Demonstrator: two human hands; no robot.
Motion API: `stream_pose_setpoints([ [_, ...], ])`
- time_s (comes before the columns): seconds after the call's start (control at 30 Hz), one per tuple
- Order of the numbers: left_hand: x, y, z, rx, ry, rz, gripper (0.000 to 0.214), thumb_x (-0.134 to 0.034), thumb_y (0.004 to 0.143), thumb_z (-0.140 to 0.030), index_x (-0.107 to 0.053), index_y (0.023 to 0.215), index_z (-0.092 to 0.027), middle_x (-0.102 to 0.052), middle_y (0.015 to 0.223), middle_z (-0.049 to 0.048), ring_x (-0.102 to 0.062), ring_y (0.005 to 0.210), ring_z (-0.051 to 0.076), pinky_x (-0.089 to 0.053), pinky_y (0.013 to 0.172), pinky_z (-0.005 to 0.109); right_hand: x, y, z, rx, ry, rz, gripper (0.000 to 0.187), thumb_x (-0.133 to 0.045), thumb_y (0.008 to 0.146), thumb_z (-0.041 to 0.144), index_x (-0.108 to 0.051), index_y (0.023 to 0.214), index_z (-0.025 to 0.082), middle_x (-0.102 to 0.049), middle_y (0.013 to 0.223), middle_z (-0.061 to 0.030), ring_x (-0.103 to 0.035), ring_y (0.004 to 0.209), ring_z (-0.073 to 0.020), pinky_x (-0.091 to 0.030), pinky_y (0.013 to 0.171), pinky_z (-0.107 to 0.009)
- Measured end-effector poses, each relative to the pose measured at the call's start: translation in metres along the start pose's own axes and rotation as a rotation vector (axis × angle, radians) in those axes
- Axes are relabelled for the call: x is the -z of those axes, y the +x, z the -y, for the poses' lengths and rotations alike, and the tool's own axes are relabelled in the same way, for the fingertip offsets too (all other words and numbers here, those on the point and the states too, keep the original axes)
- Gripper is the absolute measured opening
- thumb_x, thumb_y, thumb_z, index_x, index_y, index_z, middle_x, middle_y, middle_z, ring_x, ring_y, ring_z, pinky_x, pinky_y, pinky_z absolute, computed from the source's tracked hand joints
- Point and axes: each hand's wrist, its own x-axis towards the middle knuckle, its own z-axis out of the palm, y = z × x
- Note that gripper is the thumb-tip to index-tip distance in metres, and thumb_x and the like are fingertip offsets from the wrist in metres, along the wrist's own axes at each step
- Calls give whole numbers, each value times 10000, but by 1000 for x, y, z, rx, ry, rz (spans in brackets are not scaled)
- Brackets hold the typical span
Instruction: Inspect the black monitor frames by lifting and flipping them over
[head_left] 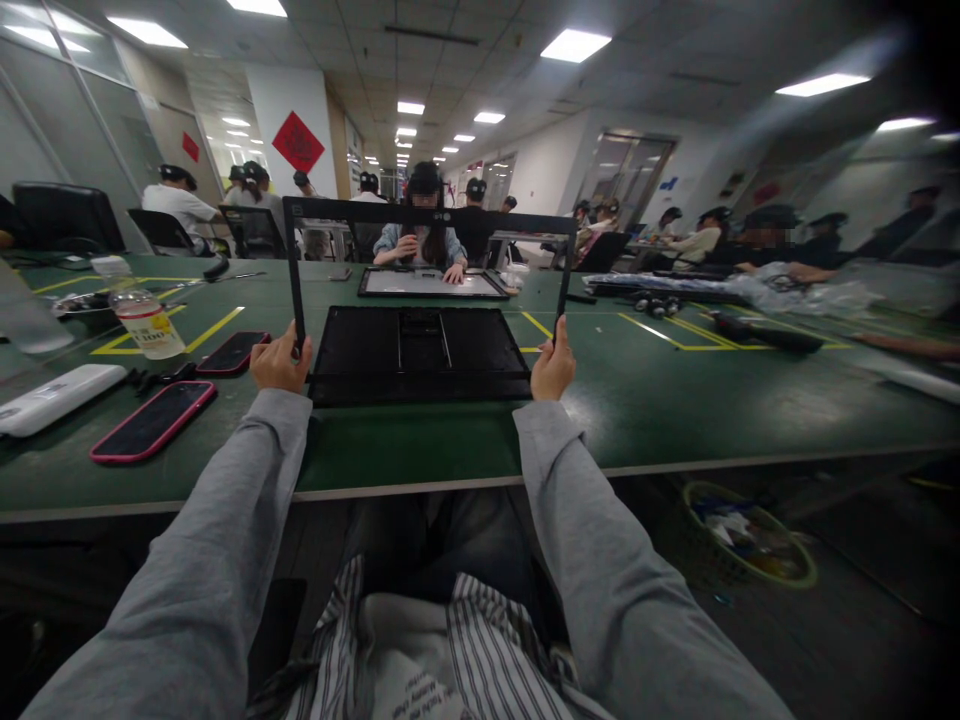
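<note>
My left hand [282, 360] and my right hand [553, 362] grip the two sides of a thin black monitor bezel [352, 211], low down near its corners. It stands upright in front of me, its top bar level with the person opposite. Through its opening I see a black monitor back cover [356, 340] lying flat on the green table, with a raised bracket-like part [424, 342] in its middle. The bezel's lower bar is hard to separate from the dark cover.
Two phones [154, 422] [234, 353], a white device [60, 400] and a drink bottle [146, 315] stand or lie left. Across the table [675, 400], a person [424, 240] sits behind a panel [431, 283]. Plastic wrap [795, 290] lies right; a basket [694, 490] is on the floor.
</note>
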Motion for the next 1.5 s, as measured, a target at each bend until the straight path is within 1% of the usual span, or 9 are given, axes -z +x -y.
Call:
stream_pose_setpoints([
  [0.13,2,0,0,55,56,102,584,-404,957,-502,-631,1352,-136,-720,868,132,-653,859,244,-364,890,379,7,-3,9,-15,-88,144,606,-234,1021,285,-219,1620,189,-683,1205,-144,-586,1086,-266,-419,955,-397],
  [0.3,2,-2,-4,81,150,263,593,-377,951,-501,-646,1341,-144,-736,925,151,-667,925,269,-376,900,381,6,-4,9,-36,-210,297,611,-247,1015,262,-234,1617,160,-704,1164,-154,-610,1070,-266,-412,936,-363],
  [0.43,-3,-6,-3,96,289,419,566,-370,948,-505,-680,1302,-190,-750,975,147,-674,950,297,-396,877,387,1,-6,4,-50,-238,396,602,-299,1003,245,-291,1602,195,-711,1196,-129,-625,1075,-243,-419,947,-346],
  [0.53,-6,-8,1,109,330,505,568,-377,941,-529,-685,1300,-216,-751,1056,149,-675,1003,320,-417,863,397,-2,-8,1,-72,-254,486,574,-314,1008,248,-352,1580,232,-706,1239,-119,-640,1086,-240,-427,965,-363],
  [0.73,-9,-8,4,102,352,621,580,-379,940,-543,-672,1327,-224,-737,1149,161,-674,1054,333,-451,854,403,-2,-8,-1,-101,-288,536,557,-324,1024,264,-353,1580,243,-721,1206,-135,-658,1085,-259,-439,966,-396],
  [0.83,-9,-8,4,121,350,655,582,-386,934,-552,-689,1305,-222,-736,1157,160,-675,1055,341,-466,831,402,-3,-7,-2,-105,-287,552,560,-333,1017,262,-364,1576,247,-714,1229,-134,-657,1095,-268,-445,966,-399],
  [1.0,-9,-9,4,132,351,643,555,-411,924,-556,-702,1281,-247,-747,1131,141,-679,1046,341,-483,798,398,-2,-6,-3,-127,-291,573,561,-341,1012,265,-372,1572,263,-712,1237,-123,-660,1093,-268,-459,956,-397],
  [1.2,-7,-8,3,140,338,669,498,-450,904,-564,-745,1186,-278,-760,1095,111,-691,995,323,-487,760,378,-3,-6,-6,-141,-263,593,553,-363,1004,275,-407,1555,272,-700,1268,-118,-648,1121,-273,-461,967,-407],
  [1.5,-9,-8,6,218,303,701,534,-487,869,-591,-726,1237,-285,-747,1156,103,-681,1028,332,-497,786,394,-4,-7,-8,-163,-247,596,537,-394,1005,288,-438,1540,270,-701,1257,-129,-651,1116,-281,-459,975,-424],
])
